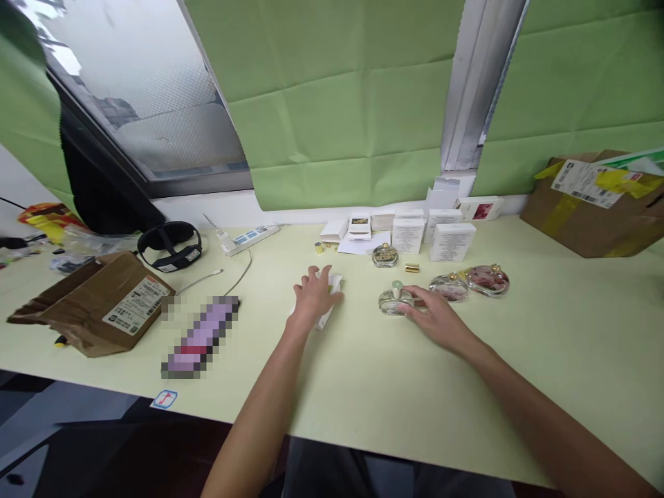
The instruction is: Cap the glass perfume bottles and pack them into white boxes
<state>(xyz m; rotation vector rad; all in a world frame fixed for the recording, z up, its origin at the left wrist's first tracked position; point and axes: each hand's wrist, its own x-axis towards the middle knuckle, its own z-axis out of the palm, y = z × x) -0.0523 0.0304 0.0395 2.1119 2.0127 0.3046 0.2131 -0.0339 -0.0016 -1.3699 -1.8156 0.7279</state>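
My left hand (314,297) lies on a small white box (332,285) on the pale green table (363,387), its fingers curled over the box. My right hand (433,315) rests at a clear round perfume bottle with a green cap (394,299), fingers closed against its right side. Just right of it stand a clear bottle with a gold cap (449,286) and a pink flowered bottle (487,279). Farther back sits a darker round bottle (384,255) beside a small gold cap (412,268).
Several white boxes (451,241) line the back edge below green paper blinds. A torn cardboard package (98,301) lies at left, with black headphones (170,245) and a power strip (252,238) behind it. A large carton (591,207) stands at far right.
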